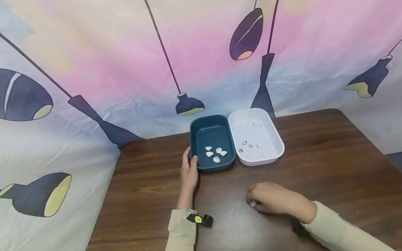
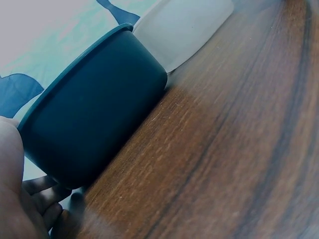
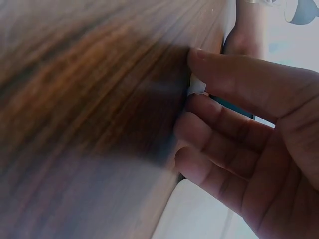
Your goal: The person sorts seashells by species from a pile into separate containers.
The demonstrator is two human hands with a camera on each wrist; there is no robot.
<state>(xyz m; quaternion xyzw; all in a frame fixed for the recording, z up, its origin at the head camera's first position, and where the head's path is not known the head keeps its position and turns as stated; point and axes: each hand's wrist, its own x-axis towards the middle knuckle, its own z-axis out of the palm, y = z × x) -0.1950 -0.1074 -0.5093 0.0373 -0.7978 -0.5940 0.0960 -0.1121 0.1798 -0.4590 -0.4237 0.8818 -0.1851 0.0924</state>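
Observation:
My left hand (image 1: pixel 189 174) holds the near left corner of a dark teal tray (image 1: pixel 212 120), with the thumb by its rim and the fingers along its outer side. In the left wrist view, fingers (image 2: pixel 46 195) curve at the tray's lower edge. Several white seashells (image 1: pixel 216 159) lie near the front inside it. Low over the table, my right hand (image 1: pixel 272 198) pinches a small whitish seashell (image 1: pixel 253 204) between thumb and fingers. Most of that shell is hidden by the fingers; a pale bit of the shell (image 3: pixel 197 85) shows in the right wrist view.
A white tray (image 1: pixel 278 147) stands against the teal one's right side, with several small greyish shells (image 1: pixel 244 143) inside. Both sit near the back of the brown wooden table (image 1: pixel 147 195). Behind hangs a cloth backdrop (image 1: pixel 110 52) printed with lamps.

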